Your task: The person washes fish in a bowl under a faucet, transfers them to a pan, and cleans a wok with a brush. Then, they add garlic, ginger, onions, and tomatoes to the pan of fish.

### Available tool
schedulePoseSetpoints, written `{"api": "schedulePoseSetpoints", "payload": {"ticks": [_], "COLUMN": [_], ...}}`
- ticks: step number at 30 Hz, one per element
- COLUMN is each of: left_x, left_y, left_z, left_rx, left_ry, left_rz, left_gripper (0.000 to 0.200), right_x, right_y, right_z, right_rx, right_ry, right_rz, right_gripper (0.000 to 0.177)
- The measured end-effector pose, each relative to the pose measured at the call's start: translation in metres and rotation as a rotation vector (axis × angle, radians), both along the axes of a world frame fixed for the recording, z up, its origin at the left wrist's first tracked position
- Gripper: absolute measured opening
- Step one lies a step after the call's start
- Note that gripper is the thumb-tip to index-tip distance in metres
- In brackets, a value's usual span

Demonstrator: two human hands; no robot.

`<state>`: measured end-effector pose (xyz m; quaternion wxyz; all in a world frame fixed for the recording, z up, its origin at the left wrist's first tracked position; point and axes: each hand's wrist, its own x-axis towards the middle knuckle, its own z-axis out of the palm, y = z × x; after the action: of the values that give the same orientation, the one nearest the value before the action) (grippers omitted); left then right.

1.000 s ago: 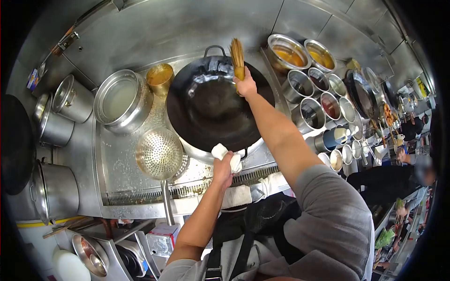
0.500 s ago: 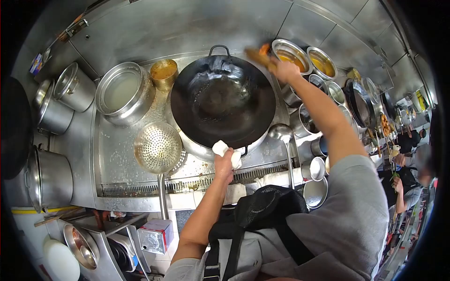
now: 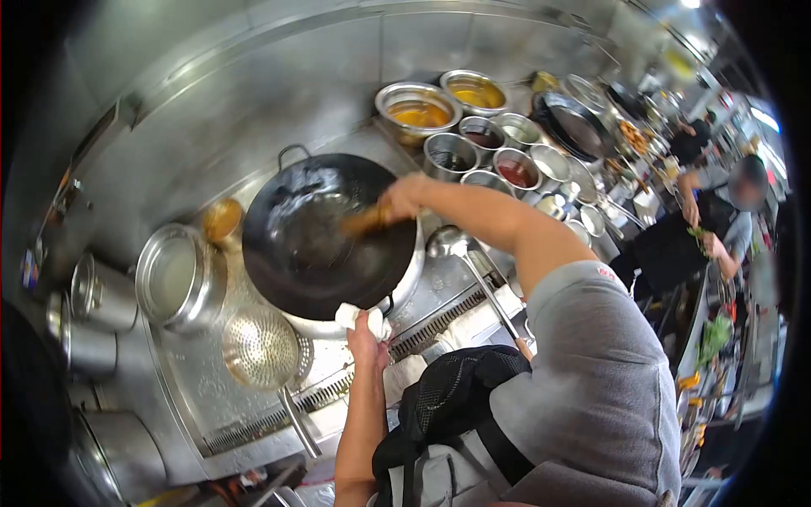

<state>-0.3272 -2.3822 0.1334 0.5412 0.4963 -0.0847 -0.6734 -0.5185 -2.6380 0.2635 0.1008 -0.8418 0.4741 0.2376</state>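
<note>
A large black wok (image 3: 291, 270) with a wet, shiny inside sits on the stove. My left hand (image 3: 367, 345) is closed around a folded white cloth (image 3: 351, 316) at the wok's near rim, by the near loop handle. In my right hand (image 3: 407, 196) is a brown wok brush (image 3: 363, 222), blurred by motion. Its head reaches over the right part of the wok's inside. To the wok's near left lies a perforated skimmer (image 3: 260, 348), and a metal ladle (image 3: 448, 242) rests at its right.
Beyond the wok stand bowls of yellow liquid (image 3: 420, 113) and several sauce tins (image 3: 517, 169). A brass-coloured pot (image 3: 223, 221) and a large steel pot (image 3: 169, 280) stand on the left. A co-worker (image 3: 718, 215) holds greens at the far right.
My right hand has brought the brush from beside the yellow-liquid bowls back over the wok. My left hand keeps the cloth at the rim. The view has turned to the right.
</note>
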Motion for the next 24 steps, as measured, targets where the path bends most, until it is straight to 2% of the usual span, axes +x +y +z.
{"api": "schedulePoseSetpoints", "payload": {"ticks": [1, 2, 3, 4, 6, 7, 8, 9, 10, 11, 13, 14, 15, 16, 18, 20, 22, 24], "left_x": [0.0, 0.001, 0.004, 0.004, 0.012, 0.016, 0.021, 0.028, 0.032, 0.031, 0.042, 0.043, 0.036, 0.039, 0.015, -0.009, -0.045, -0.077], "left_y": [0.003, 0.004, 0.005, 0.005, 0.007, 0.01, 0.014, 0.019, 0.024, 0.032, 0.052, 0.058, 0.07, 0.079, 0.093, 0.104, 0.118, 0.134], "left_z": [0.007, 0.014, 0.011, 0.007, -0.006, -0.009, -0.014, -0.018, -0.021, -0.013, -0.013, -0.017, -0.004, -0.008, 0.005, 0.005, 0.002, -0.029], "left_rx": [0.014, 0.027, 0.008, 0.005, -0.003, 0.001, 0.016, 0.002, -0.014, 0.034, -0.02, -0.04, -0.004, -0.048, -0.131, -0.237, -0.408, -0.52], "left_ry": [0.004, 0.007, 0.013, 0.015, 0.063, 0.073, 0.057, 0.086, 0.117, 0.081, 0.111, 0.105, 0.015, 0.03, -0.174, -0.427, -0.465, -0.593], "left_rz": [-0.023, -0.043, -0.076, -0.084, -0.127, -0.16, -0.202, -0.232, -0.254, -0.241, -0.4, -0.45, -0.462, -0.617, -0.859, -1.159, -1.325, -1.436], "left_gripper": [0.029, 0.03, 0.025, 0.028, 0.033, 0.041, 0.053, 0.056, 0.058, 0.062, 0.061, 0.059, 0.052, 0.041, 0.037, 0.042, 0.047, 0.049], "right_x": [-0.017, -0.037, -0.049, -0.06, -0.088, -0.1, -0.111, -0.119, -0.124, -0.132, -0.139, -0.141, -0.139, -0.141, -0.136, -0.137, -0.147, -0.166], "right_y": [-0.012, -0.004, -0.001, 0.004, 0.031, 0.058, 0.084, 0.114, 0.152, 0.181, 0.243, 0.259, 0.273, 0.28, 0.289, 0.298, 0.317, 0.345], "right_z": [0.026, 0.041, 0.05, 0.05, 0.028, 0.014, -0.017, -0.046, -0.064, -0.103, -0.125, -0.154, -0.154, -0.182, -0.184, -0.178, -0.174, -0.171], "right_rx": [-0.08, -0.365, -0.442, -0.459, -0.557, -0.486, -0.498, -0.508, -0.322, -0.378, -0.121, -0.149, -0.024, -0.103, -0.06, 0.003, 0.07, 0.006], "right_ry": [0.026, -0.133, -0.304, -0.304, -0.73, -0.865, -0.886, -0.926, -0.996, -0.955, -0.937, -0.882, -0.858, -0.901, -0.828, -0.843, -0.856, -0.82], "right_rz": [-0.269, -0.327, -0.492, -0.524, -0.681, -0.68, -0.683, -0.65, -0.742, -0.708, -0.847, -0.853, -0.918, -0.846, -0.832, -0.799, -0.763, -0.613], "right_gripper": [0.05, 0.05, 0.054, 0.054, 0.062, 0.068, 0.068, 0.069, 0.069, 0.07, 0.07, 0.069, 0.068, 0.067, 0.066, 0.066, 0.065, 0.064]}}
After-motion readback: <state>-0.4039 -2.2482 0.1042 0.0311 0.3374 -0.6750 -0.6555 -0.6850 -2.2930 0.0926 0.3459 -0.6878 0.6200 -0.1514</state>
